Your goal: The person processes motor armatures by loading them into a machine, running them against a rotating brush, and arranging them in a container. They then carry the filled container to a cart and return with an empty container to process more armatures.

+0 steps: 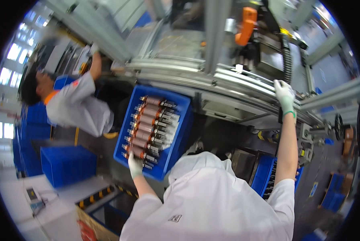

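Observation:
My left hand (135, 165), in a white glove, is at the near end of a blue bin (123, 132). Its fingers close around the end of the nearest motor rotor (137, 152); they are partly hidden. Several more rotors (146, 119) with copper-coloured ends and metal shafts lie side by side in a row in the bin. Some white sheet (172, 130) lines the bin's right side. Far to the right, my right hand (285, 93), also gloved, rests on the metal rail (252, 82) of a machine frame, fingers stretched out, with nothing visible in it.
An orange machine part (246, 26) and a black ribbed hose (287, 60) sit behind the rail. A co-worker (81, 104) reaches toward equipment at the left. Blue crates (69, 164) stand lower left; another blue bin (264, 172) with dark parts is below my right arm.

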{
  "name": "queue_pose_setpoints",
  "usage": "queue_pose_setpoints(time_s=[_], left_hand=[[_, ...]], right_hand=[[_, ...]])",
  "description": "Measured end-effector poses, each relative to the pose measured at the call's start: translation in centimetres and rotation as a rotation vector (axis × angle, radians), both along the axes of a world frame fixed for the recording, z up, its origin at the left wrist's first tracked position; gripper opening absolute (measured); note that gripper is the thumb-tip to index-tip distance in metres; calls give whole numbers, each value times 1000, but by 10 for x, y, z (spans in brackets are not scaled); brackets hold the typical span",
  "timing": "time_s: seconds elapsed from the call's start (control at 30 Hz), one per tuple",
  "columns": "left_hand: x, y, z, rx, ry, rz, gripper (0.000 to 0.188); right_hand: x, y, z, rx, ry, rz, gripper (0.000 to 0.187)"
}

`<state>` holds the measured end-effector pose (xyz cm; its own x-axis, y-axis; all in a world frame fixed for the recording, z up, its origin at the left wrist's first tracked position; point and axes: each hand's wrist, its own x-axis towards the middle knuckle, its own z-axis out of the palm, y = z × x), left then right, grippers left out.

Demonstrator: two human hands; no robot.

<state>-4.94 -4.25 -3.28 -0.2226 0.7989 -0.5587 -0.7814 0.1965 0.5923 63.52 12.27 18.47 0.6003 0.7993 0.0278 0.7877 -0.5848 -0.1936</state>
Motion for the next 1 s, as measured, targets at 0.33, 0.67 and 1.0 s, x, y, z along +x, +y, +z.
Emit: queue_pose_setpoints(time_s=[0.33,0.67,1.0], left_hand=[[92,45,54,424,-643,-363,47],[322,131,157,429,-530,-1109,65],[472,257,222,504,-480,-1025,50]], right_hand=[[-16,-2,1,133,-17,98,37],[-14,4,2,61,-67,184,37],[-11,-9,1,71,-32,285,39]])
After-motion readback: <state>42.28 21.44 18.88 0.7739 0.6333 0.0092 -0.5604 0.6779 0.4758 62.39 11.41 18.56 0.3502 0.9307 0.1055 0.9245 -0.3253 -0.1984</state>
